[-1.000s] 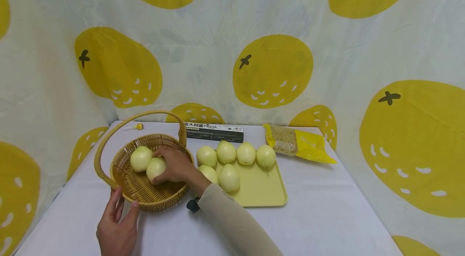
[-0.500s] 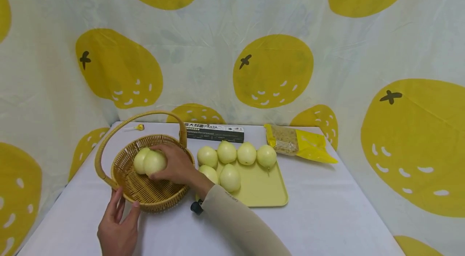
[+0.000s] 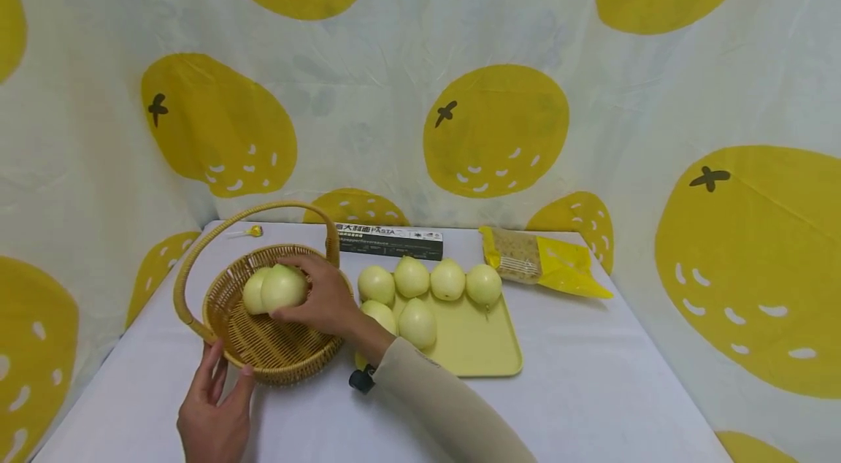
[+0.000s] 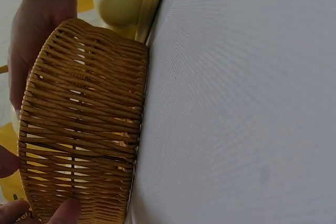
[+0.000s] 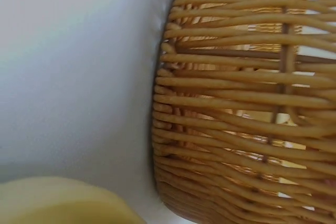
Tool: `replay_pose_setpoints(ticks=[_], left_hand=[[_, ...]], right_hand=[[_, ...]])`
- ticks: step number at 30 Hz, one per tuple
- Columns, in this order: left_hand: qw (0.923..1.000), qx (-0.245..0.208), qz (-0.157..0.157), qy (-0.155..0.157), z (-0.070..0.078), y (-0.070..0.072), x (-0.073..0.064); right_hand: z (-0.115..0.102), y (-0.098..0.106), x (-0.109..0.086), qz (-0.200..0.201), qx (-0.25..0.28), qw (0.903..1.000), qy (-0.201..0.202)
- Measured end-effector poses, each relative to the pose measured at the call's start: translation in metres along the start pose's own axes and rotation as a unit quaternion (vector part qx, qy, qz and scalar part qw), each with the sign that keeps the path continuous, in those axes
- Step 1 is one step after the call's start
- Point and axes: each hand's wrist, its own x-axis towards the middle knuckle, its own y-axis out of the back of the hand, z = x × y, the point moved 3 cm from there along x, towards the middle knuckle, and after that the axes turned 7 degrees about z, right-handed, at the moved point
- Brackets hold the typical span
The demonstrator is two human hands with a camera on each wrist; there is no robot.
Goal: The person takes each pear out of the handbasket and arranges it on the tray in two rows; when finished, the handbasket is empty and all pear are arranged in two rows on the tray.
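Note:
A wicker basket [image 3: 289,374] with a tall arched handle [image 3: 187,258] stands at the left of the table. Inside it, my right hand [image 3: 325,299] grips a pale yellow-green pear [image 3: 284,289] from its right side, over the basket floor. A second pear [image 3: 253,292] sits just behind and left of it, partly hidden. My left hand [image 3: 213,412] holds the basket's near-left rim, thumb and fingers at the foot of the handle. The left wrist view shows its fingertips [image 4: 67,211] against the woven wall. The right wrist view holds mostly basket weave [image 5: 241,103]; the right fingers are hidden there.
Right of the basket, a yellow tray [image 3: 479,346] bears several pears [image 3: 417,324] at its back and left. Behind lie a black pasta box [image 3: 394,242] and a wrapped lollipop [image 3: 255,231]. A yellow-ended food packet [image 3: 545,262] lies at the back right.
The right hand has raised the front pear slightly, and it now overlaps the other pear more in the head view. My left hand stays on the basket rim.

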Motion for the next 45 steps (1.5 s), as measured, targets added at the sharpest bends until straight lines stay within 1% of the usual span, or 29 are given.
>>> replay_pose_setpoints(ticks=[3, 6, 8, 10, 13, 18, 24, 27, 34, 41, 45], left_hand=[[1.0000, -0.002, -0.002, -0.004, 0.000, 0.000, 0.000], [1.0000, 0.000, -0.004, -0.007, 0.001, 0.000, -0.001], [0.9999, -0.003, -0.006, -0.008, 0.001, 0.001, 0.000], [0.9999, -0.007, -0.008, -0.009, 0.002, 0.001, 0.000], [0.9999, -0.012, -0.011, -0.006, 0.001, 0.002, 0.000], [0.9999, -0.005, -0.010, -0.001, 0.002, 0.001, 0.000], [0.9999, 0.009, -0.008, -0.005, 0.003, 0.001, 0.000], [0.9999, 0.011, -0.008, 0.000, 0.003, 0.001, 0.000], [0.9995, -0.001, -0.015, 0.029, 0.000, 0.000, 0.002], [0.9994, 0.013, -0.016, 0.029, 0.000, 0.001, 0.002], [0.9992, 0.015, -0.017, 0.034, -0.002, 0.001, 0.002]], right_hand=[[-0.005, 0.008, -0.004, 0.003, 0.039, 0.9986, -0.034], [-0.013, 0.018, -0.007, 0.009, 0.076, 0.9943, -0.074], [-0.018, 0.025, -0.010, 0.014, 0.086, 0.9919, -0.092], [-0.023, 0.032, -0.014, 0.021, 0.092, 0.9903, -0.102], [-0.030, 0.042, -0.019, 0.030, 0.095, 0.9903, -0.097], [-0.040, 0.062, -0.029, 0.042, 0.107, 0.9901, -0.080], [-0.043, 0.088, -0.041, 0.050, 0.108, 0.9895, -0.082], [-0.041, 0.099, -0.046, 0.057, 0.107, 0.9890, -0.085], [-0.033, 0.120, -0.059, 0.074, 0.091, 0.9887, -0.094], [-0.023, 0.137, -0.071, 0.082, 0.087, 0.9871, -0.107], [-0.017, 0.149, -0.078, 0.086, 0.080, 0.9861, -0.118]])
